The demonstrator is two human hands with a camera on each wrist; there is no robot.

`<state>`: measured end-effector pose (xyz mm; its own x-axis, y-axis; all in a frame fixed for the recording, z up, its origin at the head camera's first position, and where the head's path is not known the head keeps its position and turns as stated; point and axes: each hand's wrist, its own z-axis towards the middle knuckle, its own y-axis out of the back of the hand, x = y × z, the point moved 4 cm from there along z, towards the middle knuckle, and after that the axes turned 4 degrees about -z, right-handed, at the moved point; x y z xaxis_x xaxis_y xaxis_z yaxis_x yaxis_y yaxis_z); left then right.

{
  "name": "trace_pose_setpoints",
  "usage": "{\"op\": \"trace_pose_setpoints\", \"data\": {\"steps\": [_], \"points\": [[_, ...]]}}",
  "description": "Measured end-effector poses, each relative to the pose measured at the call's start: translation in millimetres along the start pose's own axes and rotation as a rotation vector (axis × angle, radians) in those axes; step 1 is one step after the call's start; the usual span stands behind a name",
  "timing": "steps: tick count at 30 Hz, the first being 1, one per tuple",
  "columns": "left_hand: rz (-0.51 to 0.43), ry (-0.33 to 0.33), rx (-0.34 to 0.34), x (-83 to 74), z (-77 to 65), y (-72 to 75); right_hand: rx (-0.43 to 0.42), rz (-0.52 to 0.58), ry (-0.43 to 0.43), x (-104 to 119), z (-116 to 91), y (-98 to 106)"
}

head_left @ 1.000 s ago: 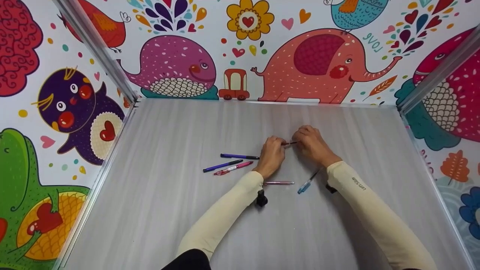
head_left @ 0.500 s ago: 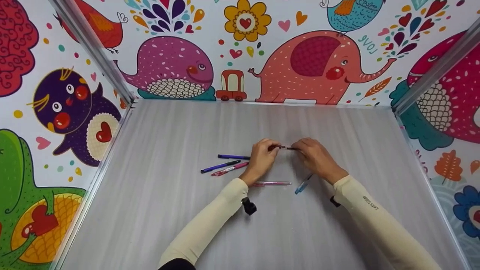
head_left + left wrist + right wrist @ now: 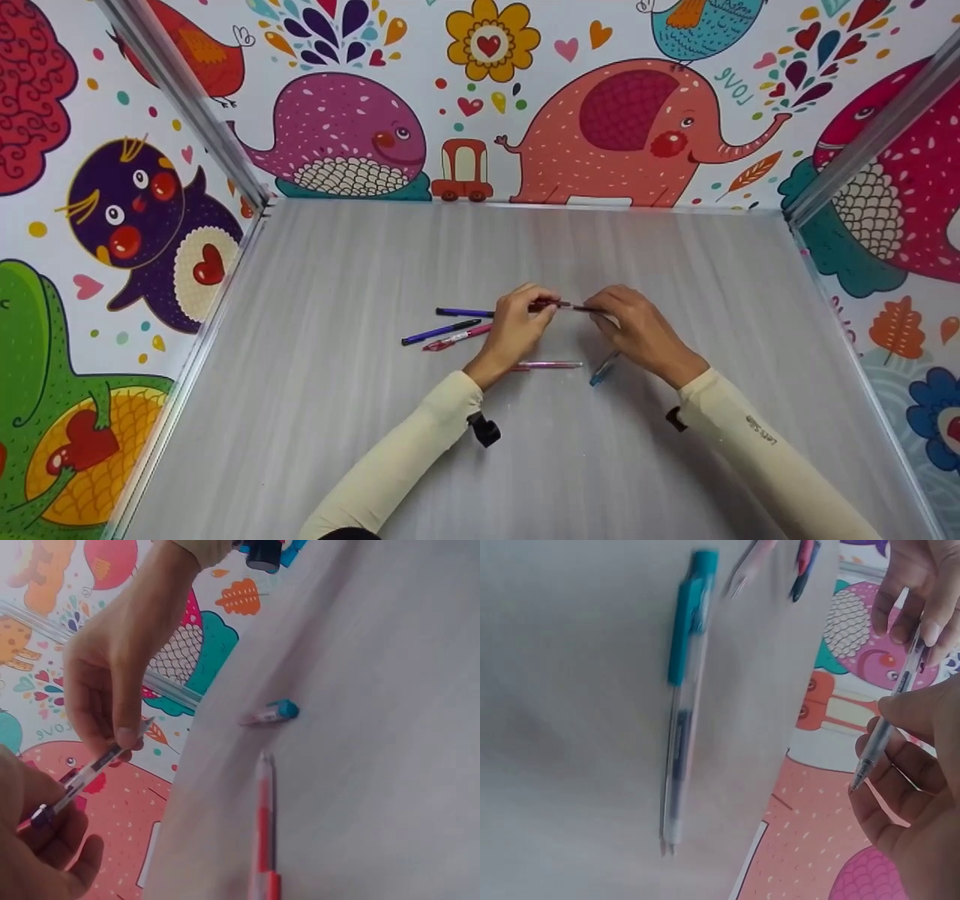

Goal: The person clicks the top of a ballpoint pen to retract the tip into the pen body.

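Both hands hold one clear-barrelled pen [image 3: 905, 679] with a dark purple end, above the table. My left hand [image 3: 517, 322] grips the purple end between thumb and fingers. My right hand [image 3: 637, 322] pinches the barrel towards the writing tip, which shows in the right wrist view. Under the right hand lies a clear pen with a teal clip [image 3: 686, 712], its tip hidden by the hand in the head view. A clear pen with a red refill [image 3: 264, 825] lies below the left hand, partly covered by it in the head view.
Left of the left hand lie two blue pens, one farther back [image 3: 463, 311] and one nearer [image 3: 439, 332], with a pink pen [image 3: 455, 337] beside them. The grey table [image 3: 337, 255] is bounded by walls printed with cartoon animals.
Both hands have come nearer to the body with the pen, and more of its barrel shows between them. The pens on the table have stayed put; the head view has shifted slightly.
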<state>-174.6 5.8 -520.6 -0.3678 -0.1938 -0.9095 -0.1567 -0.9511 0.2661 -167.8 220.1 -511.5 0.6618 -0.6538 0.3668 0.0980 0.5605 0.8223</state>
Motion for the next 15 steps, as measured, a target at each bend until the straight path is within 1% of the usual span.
{"op": "trace_pose_setpoints", "data": {"steps": [4,9,12,15], "points": [[-0.042,-0.012,-0.007,-8.4,-4.1,4.4,-0.005,0.082,-0.014,10.8,-7.2,3.9],[-0.12,-0.019,-0.017,-16.8,-5.9,7.5,-0.008,0.214,-0.085,22.5,-14.8,3.5],[-0.148,-0.016,-0.024,-20.1,-6.6,7.1,-0.034,0.259,-0.119,27.6,-19.0,0.6],[-0.163,-0.024,-0.034,-23.2,-6.9,5.6,-0.07,0.269,-0.157,31.8,-22.9,-2.9]]}}
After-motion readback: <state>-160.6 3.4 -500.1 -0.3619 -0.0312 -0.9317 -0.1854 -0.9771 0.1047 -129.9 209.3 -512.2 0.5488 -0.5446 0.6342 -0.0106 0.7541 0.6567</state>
